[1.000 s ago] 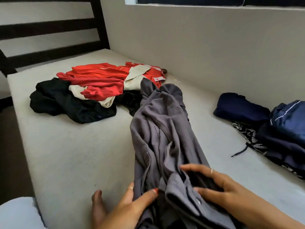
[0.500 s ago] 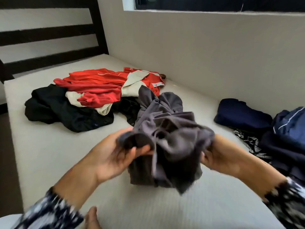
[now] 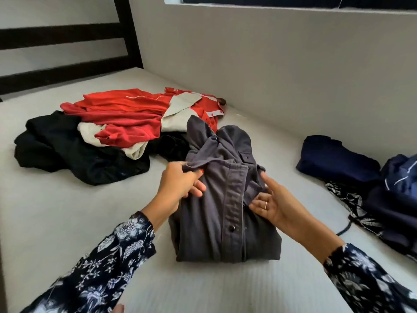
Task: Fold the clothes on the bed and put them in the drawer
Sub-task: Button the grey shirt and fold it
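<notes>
A grey button-front shirt (image 3: 225,213) lies on the bed (image 3: 67,222) in front of the person, its lower part doubled into a compact block with the button placket running down the middle and one dark button showing near the front edge. The left hand (image 3: 180,188) sits at the shirt's left side, its thumb and fingers pinched closed on a bunched fold of grey cloth, apparently a sleeve, drawn across the upper left of the garment. The right hand (image 3: 273,204) rests on the shirt's right side with its fingers loosely spread and partly curled, touching the fabric just beside the placket; whether it actually grips any cloth cannot be told. A ring shows on one finger of that hand. Both forearms wear dark sleeves with a white floral print. Beyond the shirt, its collar end reaches up to a loose heap: a red and cream garment (image 3: 126,116) lies on top of a crumpled black garment (image 3: 74,152), and the grey collar touches or overlaps the edge of this heap. Well off to the right, next to the wall (image 3: 270,64), a folded navy piece (image 3: 336,157) lies beside a pile of dark blue clothes (image 3: 397,195) with a black-and-white patterned cloth under it. A dark slatted headboard (image 3: 67,53) stands at the far left end of the bed.
</notes>
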Available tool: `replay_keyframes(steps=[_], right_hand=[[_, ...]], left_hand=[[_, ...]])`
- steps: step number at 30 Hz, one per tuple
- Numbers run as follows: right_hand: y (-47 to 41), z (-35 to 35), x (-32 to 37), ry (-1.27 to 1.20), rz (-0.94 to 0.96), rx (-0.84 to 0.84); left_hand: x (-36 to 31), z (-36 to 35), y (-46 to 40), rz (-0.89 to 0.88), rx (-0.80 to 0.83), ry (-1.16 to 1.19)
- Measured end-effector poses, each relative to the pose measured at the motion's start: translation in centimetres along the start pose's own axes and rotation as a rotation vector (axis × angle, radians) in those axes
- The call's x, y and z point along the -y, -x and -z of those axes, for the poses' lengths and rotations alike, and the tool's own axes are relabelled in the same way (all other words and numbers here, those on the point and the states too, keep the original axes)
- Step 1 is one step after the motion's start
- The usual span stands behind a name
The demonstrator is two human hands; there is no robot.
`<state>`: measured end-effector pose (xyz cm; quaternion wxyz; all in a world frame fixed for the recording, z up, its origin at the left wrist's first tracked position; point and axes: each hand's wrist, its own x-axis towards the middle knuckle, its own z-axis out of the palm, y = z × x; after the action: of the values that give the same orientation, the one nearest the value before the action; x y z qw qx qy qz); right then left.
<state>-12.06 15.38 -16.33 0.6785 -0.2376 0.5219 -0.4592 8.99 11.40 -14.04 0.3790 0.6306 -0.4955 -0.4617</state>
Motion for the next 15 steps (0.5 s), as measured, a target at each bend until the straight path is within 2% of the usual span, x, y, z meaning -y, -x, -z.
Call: replay_keyframes(steps=[3,5,7,9,10,12,13,15], right_hand=[[1.2,-0.4,0.1,0.105,0.201,-0.016],[2.6,-0.7,-0.9,0.397,0.381,-0.036],[4.2,-0.2,-3.3,0.877,0.758,-0.047],[5.4,0.9,-6.0,1.487,1.169,-0.063],[5.5,1.5,-7.4,1.708,1.298,-0.023],[4.8,2.2,-9.8,1.919,1.403,0.002],[4.5,2.1,-10.3,1.939,1.394,-0.017],[3.4,1.9,-10.8,1.946,1.37,-0.102]], left_hand=[[0.4,-0.5,-1.2,-0.038,-0.094,-0.06],[1.5,-1.4,-1.2,-0.013,-0.104,-0.167],[2.5,-1.9,-0.6,-0.14,-0.119,-0.289],[2.8,-2.0,0.5,-0.457,-0.11,-0.33],[2.9,-2.1,0.8,-0.648,-0.063,-0.404],[2.8,-2.7,0.7,-0.899,0.09,-0.687],[3.0,-3.1,0.3,-0.905,0.203,-0.805],[3.3,-4.0,-0.6,-0.742,0.401,-0.91]])
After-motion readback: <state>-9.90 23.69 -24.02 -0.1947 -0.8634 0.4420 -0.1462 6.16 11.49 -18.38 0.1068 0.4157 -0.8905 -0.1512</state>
